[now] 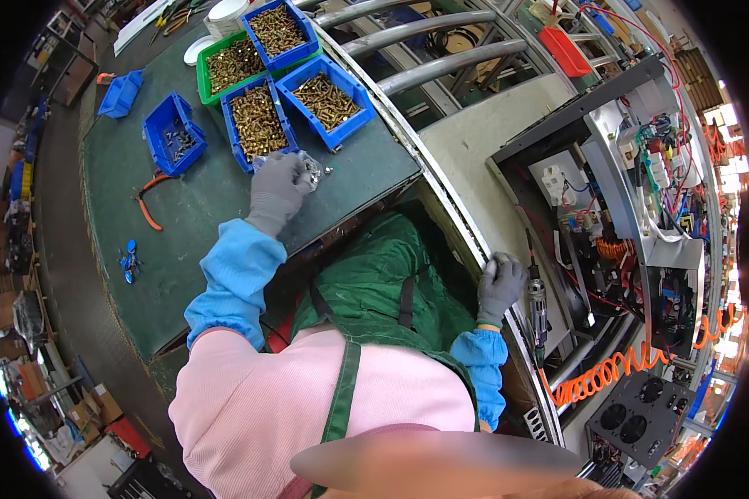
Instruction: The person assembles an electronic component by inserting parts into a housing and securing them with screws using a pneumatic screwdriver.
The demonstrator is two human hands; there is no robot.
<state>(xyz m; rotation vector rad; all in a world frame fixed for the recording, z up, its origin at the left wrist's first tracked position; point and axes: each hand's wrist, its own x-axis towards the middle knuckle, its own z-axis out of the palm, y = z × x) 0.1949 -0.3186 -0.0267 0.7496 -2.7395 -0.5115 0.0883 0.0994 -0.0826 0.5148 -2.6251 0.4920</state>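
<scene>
My left hand point(279, 190), in a grey glove, has its fingers curled over a crumpled clear plastic bag point(311, 169) on the green work table. Small shiny pieces point(329, 170) lie beside the bag. Just beyond this hand stands a blue bin of brass-coloured screws point(258, 121). My right hand point(501, 287), also gloved in grey, is at the metal rail of the line to my right. Its fingers are bent together; anything within them is hidden. Close to it, a powered screwdriver point(538, 312) stands upright, apart from the fingers.
More brass-filled bins, one blue point(329, 101) and one green point(201, 71), stand at the back. Leftward are a blue bin with grey screws point(175, 137), orange-handled pliers point(146, 204) and small blue parts point(130, 262). An open machine chassis point(591, 208) and coiled orange hose point(599, 374) occupy the right.
</scene>
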